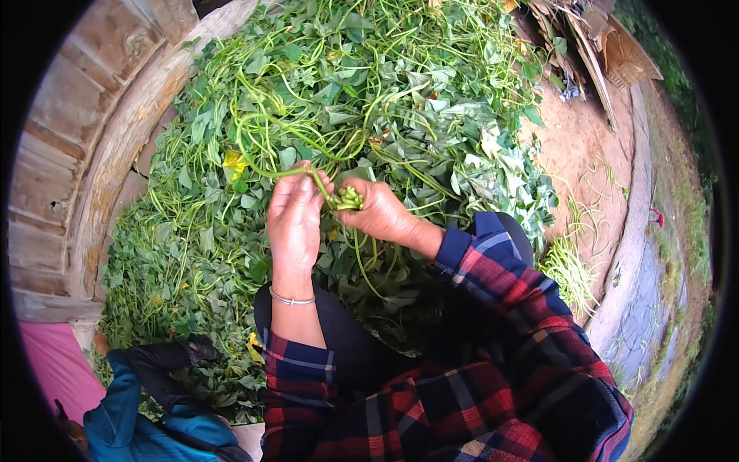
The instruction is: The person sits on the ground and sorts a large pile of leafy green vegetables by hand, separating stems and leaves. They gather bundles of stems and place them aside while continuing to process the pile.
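My right hand [378, 209] is closed around a bundle of green stems [346, 199], their cut or snapped ends facing my left hand. A long green vine stem [271, 172] is pinched between the thumb and fingers of my left hand [295, 211], which wears a silver bangle at the wrist. That stem loops away over the leaves and also runs down to the bundle. Beneath both hands spreads a large heap of leafy green vines [242, 225], resembling sweet potato vines. Some leaves hang below my right hand.
Loose pale stems [568, 271] lie on the earthen ground [568, 156] at right. Split wood pieces [583, 52] and a woven basket [629, 55] stand at upper right. A wooden wall [75, 144] with a log sill borders the left. Another person in a blue top [144, 430] sits at lower left.
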A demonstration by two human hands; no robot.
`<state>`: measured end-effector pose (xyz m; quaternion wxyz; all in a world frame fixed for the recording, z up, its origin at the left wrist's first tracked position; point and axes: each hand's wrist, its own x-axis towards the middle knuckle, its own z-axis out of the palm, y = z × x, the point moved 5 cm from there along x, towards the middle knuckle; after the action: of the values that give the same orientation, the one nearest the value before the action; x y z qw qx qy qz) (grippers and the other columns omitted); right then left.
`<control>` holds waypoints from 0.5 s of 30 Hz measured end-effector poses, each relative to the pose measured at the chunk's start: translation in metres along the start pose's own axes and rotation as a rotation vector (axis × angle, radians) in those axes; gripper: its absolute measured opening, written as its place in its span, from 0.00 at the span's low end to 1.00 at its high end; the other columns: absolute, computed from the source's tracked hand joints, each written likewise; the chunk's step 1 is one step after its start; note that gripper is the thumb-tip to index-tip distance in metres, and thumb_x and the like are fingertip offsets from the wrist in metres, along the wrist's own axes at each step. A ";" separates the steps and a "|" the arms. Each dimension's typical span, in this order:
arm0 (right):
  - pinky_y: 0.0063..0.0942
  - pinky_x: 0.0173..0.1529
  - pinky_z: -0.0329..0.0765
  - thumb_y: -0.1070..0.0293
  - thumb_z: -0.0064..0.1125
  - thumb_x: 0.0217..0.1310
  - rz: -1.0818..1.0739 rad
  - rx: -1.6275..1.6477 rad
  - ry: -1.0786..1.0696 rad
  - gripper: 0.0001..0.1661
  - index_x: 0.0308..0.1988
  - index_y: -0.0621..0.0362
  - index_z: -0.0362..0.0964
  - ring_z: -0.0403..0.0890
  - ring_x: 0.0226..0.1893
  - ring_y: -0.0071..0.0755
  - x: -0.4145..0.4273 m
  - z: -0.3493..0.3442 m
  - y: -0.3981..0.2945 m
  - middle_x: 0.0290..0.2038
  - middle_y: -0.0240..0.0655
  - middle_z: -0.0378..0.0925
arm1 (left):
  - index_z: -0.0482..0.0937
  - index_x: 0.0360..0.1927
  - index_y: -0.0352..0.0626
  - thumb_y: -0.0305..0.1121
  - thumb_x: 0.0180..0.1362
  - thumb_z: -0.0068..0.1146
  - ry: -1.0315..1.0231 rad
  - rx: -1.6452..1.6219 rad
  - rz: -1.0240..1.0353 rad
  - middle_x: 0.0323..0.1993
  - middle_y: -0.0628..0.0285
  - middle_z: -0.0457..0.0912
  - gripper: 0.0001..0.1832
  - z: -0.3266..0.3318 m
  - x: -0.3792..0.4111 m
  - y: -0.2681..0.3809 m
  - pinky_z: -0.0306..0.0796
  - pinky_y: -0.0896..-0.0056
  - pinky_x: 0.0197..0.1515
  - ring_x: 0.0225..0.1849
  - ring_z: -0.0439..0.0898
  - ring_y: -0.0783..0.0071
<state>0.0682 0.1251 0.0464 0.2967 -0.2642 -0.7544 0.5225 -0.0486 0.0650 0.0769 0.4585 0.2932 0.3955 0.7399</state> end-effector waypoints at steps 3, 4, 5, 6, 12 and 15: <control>0.20 0.36 0.73 0.71 0.64 0.49 0.038 0.213 0.012 0.13 0.36 0.58 0.69 0.69 0.28 0.15 0.003 -0.011 0.002 0.25 0.25 0.74 | 0.75 0.46 0.35 0.24 0.60 0.53 -0.013 0.383 -0.021 0.41 0.64 0.78 0.11 -0.004 0.000 -0.008 0.67 0.77 0.50 0.43 0.74 0.80; 0.19 0.37 0.72 0.71 0.64 0.50 0.050 0.220 0.008 0.15 0.38 0.58 0.69 0.69 0.29 0.14 0.006 -0.014 0.005 0.27 0.23 0.74 | 0.76 0.45 0.35 0.24 0.59 0.53 -0.017 0.427 -0.053 0.40 0.65 0.78 0.10 -0.003 -0.002 -0.011 0.68 0.78 0.48 0.42 0.74 0.80; 0.19 0.36 0.72 0.72 0.64 0.50 0.055 0.227 0.008 0.14 0.38 0.59 0.69 0.69 0.29 0.14 0.005 -0.016 0.006 0.27 0.23 0.74 | 0.76 0.44 0.35 0.23 0.58 0.54 -0.020 0.471 -0.086 0.39 0.65 0.78 0.10 -0.002 -0.003 -0.015 0.68 0.79 0.47 0.41 0.74 0.81; 0.19 0.36 0.72 0.72 0.63 0.50 0.059 0.237 0.006 0.14 0.38 0.59 0.68 0.69 0.29 0.14 0.004 -0.018 0.001 0.28 0.23 0.73 | 0.77 0.45 0.36 0.25 0.58 0.55 -0.061 0.519 -0.045 0.39 0.66 0.80 0.11 -0.003 -0.002 -0.019 0.69 0.77 0.41 0.37 0.74 0.82; 0.24 0.46 0.74 0.67 0.65 0.50 0.151 0.307 -0.085 0.20 0.42 0.63 0.69 0.76 0.37 0.22 0.003 -0.017 0.000 0.36 0.33 0.78 | 0.77 0.45 0.36 0.25 0.58 0.55 -0.070 0.511 -0.052 0.38 0.66 0.80 0.11 -0.011 0.002 -0.028 0.68 0.80 0.38 0.36 0.75 0.82; 0.22 0.38 0.73 0.70 0.64 0.52 0.027 0.343 -0.092 0.15 0.40 0.60 0.70 0.72 0.32 0.17 0.007 -0.013 0.005 0.31 0.25 0.76 | 0.77 0.45 0.36 0.25 0.57 0.56 -0.063 0.525 -0.110 0.37 0.65 0.81 0.12 -0.011 0.001 -0.026 0.69 0.80 0.36 0.35 0.76 0.81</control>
<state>0.0733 0.1400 0.0462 0.2955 -0.1957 -0.6634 0.6590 -0.0463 0.0698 0.0489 0.4183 0.4028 0.5749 0.5764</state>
